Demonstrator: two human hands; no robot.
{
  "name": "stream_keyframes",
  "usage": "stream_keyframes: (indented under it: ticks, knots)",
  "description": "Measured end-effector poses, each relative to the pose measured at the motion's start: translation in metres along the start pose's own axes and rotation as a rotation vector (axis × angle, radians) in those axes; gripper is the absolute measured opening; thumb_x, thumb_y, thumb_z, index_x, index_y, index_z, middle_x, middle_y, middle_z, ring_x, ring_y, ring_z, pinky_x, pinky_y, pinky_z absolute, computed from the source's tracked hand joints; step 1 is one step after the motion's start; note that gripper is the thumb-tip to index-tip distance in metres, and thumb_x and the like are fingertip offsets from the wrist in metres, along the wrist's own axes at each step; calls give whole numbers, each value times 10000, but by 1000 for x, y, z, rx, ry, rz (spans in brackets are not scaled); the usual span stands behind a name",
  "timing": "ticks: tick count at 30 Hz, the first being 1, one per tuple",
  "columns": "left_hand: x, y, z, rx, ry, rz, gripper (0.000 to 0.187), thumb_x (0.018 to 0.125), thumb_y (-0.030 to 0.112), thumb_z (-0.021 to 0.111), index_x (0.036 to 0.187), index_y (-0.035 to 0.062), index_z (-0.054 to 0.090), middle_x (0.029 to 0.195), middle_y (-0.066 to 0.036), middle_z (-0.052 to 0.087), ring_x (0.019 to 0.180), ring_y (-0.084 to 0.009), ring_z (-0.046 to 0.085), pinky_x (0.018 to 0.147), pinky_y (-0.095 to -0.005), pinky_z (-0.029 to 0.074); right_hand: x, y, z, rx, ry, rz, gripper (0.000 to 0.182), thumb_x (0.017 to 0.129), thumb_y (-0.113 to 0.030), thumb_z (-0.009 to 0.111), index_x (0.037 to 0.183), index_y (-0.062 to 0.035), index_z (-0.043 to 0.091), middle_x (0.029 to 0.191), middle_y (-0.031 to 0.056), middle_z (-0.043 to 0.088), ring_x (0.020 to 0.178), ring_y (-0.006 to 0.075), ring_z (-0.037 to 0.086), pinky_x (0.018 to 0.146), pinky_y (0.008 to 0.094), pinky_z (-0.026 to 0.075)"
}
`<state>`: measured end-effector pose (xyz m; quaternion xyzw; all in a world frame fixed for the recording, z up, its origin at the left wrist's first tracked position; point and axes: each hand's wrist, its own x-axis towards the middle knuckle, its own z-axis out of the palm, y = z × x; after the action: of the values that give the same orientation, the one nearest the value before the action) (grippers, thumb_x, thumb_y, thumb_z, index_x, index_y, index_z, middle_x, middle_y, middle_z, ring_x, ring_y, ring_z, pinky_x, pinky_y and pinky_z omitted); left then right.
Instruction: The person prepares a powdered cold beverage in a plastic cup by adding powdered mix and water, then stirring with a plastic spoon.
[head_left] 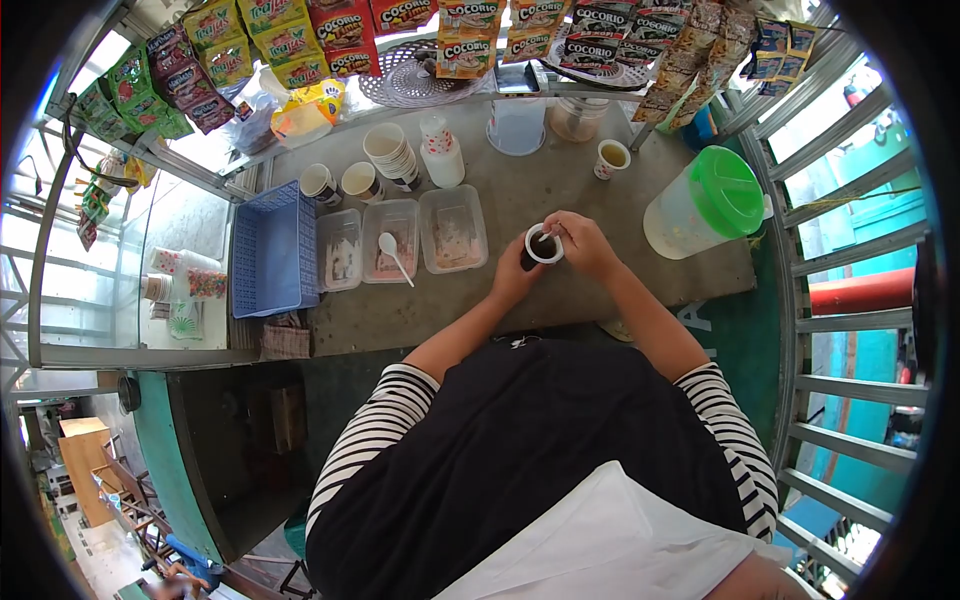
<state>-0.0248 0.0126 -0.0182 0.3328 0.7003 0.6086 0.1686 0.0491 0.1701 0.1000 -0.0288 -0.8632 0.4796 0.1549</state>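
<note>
A small paper cup of dark liquid is held in my left hand, whose fingers wrap round its side. Over the rim, my right hand pinches a thin white utensil that dips into the cup. To the left lie three clear plastic tubs; a white spoon rests across the middle tub. Beyond my hands, to the right, a cup of yellowish liquid stands on the grey counter.
A blue basket is at the left. Stacked paper cups and a white bottle stand behind the tubs. At the right is a green-lidded pitcher. Sachets hang overhead. Metal bars line the right side.
</note>
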Motion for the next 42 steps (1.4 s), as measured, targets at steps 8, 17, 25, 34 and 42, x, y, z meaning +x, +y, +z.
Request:
stream_keyframes:
  ticks: [8,17,25,34,42]
  knots:
    - [2,-4,0,-6,-10,28,640,782,113,809,1353,17,536,1262,-135,638,1186,-225,620,1019,-356,470,1,0,3,16,-41,31,126,923,-5,514,977,12,626,930,201,668,882,374,653,825,409,514]
    - [1,-9,2,-2,4,35,635,786,75,794,1361,17,530,1267,-126,633,1200,-215,611,1037,-352,468,-1,9,3,-88,-23,-62,133,923,-5,517,988,18,630,927,189,671,893,365,661,825,405,520]
    - [1,0,1,-19,22,33,632,773,148,817,1338,48,551,1260,-149,640,1179,-291,624,1021,-378,467,-4,8,3,-61,-8,-55,123,918,-16,528,974,11,634,934,179,677,903,372,661,827,405,521]
    - [1,-5,5,-123,29,5,623,771,78,803,1336,30,547,1249,-123,635,1179,-215,618,1018,-343,472,-9,11,3,-49,48,-123,134,912,42,508,972,27,626,883,154,662,806,299,649,784,358,518]
    - [-1,-2,6,-132,38,-15,605,780,85,802,1327,21,551,1266,-130,635,1178,-220,625,1014,-345,479,-14,5,6,-7,67,-40,126,904,-3,538,969,3,646,945,171,686,909,361,665,833,421,526]
